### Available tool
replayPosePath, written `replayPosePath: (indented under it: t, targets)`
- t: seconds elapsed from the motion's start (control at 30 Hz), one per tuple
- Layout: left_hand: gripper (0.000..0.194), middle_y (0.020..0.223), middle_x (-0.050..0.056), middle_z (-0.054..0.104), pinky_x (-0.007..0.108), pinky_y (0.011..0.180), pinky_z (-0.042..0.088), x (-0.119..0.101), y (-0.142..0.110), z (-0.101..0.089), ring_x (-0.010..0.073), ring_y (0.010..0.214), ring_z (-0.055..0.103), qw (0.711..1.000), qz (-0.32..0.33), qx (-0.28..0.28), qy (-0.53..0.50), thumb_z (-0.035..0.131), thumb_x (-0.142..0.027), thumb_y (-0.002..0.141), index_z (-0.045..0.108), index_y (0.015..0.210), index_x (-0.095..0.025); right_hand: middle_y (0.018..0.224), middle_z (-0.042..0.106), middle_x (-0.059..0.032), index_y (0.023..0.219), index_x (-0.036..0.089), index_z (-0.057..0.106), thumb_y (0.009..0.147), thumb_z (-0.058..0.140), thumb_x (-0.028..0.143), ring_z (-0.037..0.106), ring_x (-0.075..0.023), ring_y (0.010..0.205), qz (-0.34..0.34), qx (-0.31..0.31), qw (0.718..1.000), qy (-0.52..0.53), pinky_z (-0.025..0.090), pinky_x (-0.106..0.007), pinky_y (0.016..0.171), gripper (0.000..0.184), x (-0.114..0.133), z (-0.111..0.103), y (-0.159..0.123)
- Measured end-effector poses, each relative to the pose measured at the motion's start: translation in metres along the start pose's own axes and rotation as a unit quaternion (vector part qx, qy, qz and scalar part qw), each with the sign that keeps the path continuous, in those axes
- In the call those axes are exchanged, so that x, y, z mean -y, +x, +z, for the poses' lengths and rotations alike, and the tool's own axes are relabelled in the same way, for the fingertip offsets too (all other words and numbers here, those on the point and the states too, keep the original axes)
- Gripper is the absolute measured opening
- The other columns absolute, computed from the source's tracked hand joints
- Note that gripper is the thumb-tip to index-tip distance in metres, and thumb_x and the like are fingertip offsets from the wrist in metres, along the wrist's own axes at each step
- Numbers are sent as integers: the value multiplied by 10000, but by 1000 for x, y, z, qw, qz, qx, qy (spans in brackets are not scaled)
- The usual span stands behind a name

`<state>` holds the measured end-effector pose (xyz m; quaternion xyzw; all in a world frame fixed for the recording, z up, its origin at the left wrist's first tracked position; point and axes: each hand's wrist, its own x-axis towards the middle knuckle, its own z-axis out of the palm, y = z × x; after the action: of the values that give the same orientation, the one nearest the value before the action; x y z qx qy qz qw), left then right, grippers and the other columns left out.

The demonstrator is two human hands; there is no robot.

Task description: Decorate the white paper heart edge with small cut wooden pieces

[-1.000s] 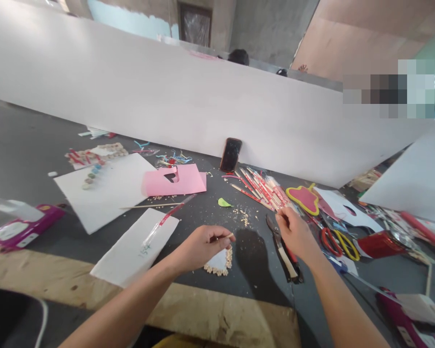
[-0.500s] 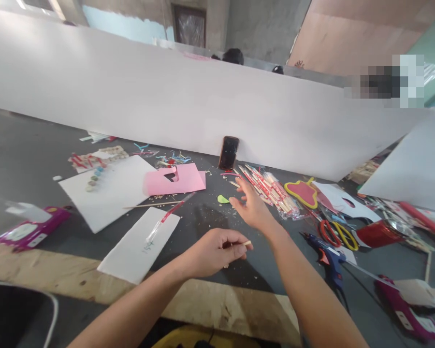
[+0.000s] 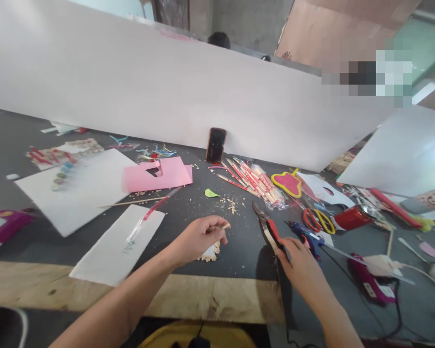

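My left hand [image 3: 205,237] pinches a short piece of wooden stick [image 3: 226,225] between thumb and fingertips. Under that hand, partly hidden by it, lies a small white piece edged with wooden bits [image 3: 210,252]. On the right, my right hand [image 3: 297,261] has its fingers around the handles of red-handled pliers [image 3: 270,227], whose dark jaws point away from me. Crumbs of cut wood [image 3: 232,205] are scattered beyond my left hand, beside a green leaf-shaped piece [image 3: 210,193].
A phone [image 3: 216,145] leans against the white partition [image 3: 159,92]. Wrapped chopsticks [image 3: 252,180] lie in front of it. To the right are scissors [image 3: 325,221], a blue glue gun [image 3: 310,240] and a red can [image 3: 353,217]. Pink paper [image 3: 174,174] and white board [image 3: 112,251] lie left.
My right hand has moved from near the chopsticks back toward me and right, onto the pliers. My left hand still pinches the stick piece. The view has shifted right.
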<state>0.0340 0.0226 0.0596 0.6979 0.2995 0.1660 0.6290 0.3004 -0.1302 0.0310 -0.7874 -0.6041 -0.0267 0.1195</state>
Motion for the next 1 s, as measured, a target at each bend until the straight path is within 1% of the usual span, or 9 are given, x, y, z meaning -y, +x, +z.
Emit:
replayPosePath:
  t: [0.27, 0.4, 0.5, 0.53, 0.67, 0.73, 0.8, 0.87, 1.0]
  targets:
    - [228, 875, 49, 668, 184, 474, 317, 4, 7, 11, 66, 516, 397, 999, 1, -30, -11, 488, -372, 847, 546, 899, -158, 981, 580, -155, 722, 176, 567, 756, 541, 287, 541, -279, 933, 48, -12, 998, 48, 389, -455, 861, 119, 16, 28, 36]
    - [268, 851, 43, 633, 190, 481, 314, 3, 5, 7, 61, 522, 382, 999, 5, -46, -28, 499, -399, 836, 573, 880, -145, 909, 601, -130, 662, 191, 528, 793, 472, 338, 565, -246, 876, 65, -19, 989, 133, 420, -399, 822, 204, 14, 19, 43]
    - [274, 839, 34, 618, 192, 485, 313, 4, 4, 0, 57, 520, 377, 996, -5, -71, -49, 507, -408, 831, 570, 882, -146, 794, 624, -67, 758, 193, 570, 840, 409, 461, 585, -190, 726, 90, -12, 970, 225, 465, -321, 683, 324, 15, 4, 30]
    - [276, 841, 34, 616, 194, 487, 315, 4, 3, -3, 55, 519, 376, 995, -8, -81, -55, 511, -411, 829, 567, 886, -147, 749, 621, -42, 819, 195, 583, 838, 416, 490, 578, -171, 660, 112, -7, 950, 292, 466, -301, 625, 340, 18, 0, 24]
    - [273, 860, 33, 609, 195, 472, 303, 4, 4, -12, 44, 500, 357, 992, -7, -102, -80, 527, -412, 821, 556, 889, -149, 929, 648, -26, 942, 246, 581, 645, 732, 365, 595, -150, 679, 227, 13, 724, 651, 473, -292, 598, 354, 38, -10, 3]
    - [271, 862, 32, 605, 195, 459, 290, 3, 6, -15, 39, 490, 345, 991, -5, -100, -90, 533, -411, 819, 557, 890, -151, 1074, 627, -29, 883, 258, 583, 621, 762, 270, 602, -151, 740, 231, 12, 657, 717, 483, -309, 636, 318, 49, -11, -2]
    - [277, 852, 31, 601, 196, 455, 288, 1, 7, -16, 38, 486, 341, 991, -1, -97, -95, 537, -417, 817, 561, 884, -150, 1130, 615, -33, 858, 260, 590, 644, 745, 236, 599, -148, 768, 216, 2, 634, 742, 487, -320, 674, 265, 55, -10, -3]
    - [291, 845, 33, 603, 196, 455, 292, 0, 8, -17, 39, 486, 345, 990, 0, -96, -98, 545, -430, 812, 565, 883, -149, 1171, 604, -45, 939, 284, 603, 675, 719, 233, 601, -157, 811, 207, 1, 635, 745, 488, -332, 715, 293, 56, -9, -3]
    - [325, 840, 46, 621, 193, 460, 301, 2, 10, -14, 47, 497, 361, 991, 3, -96, -93, 558, -457, 802, 578, 896, -146, 1213, 583, -71, 1091, 296, 598, 700, 668, 261, 599, -210, 925, 186, 70, 673, 712, 496, -371, 765, 399, 53, -5, -8]
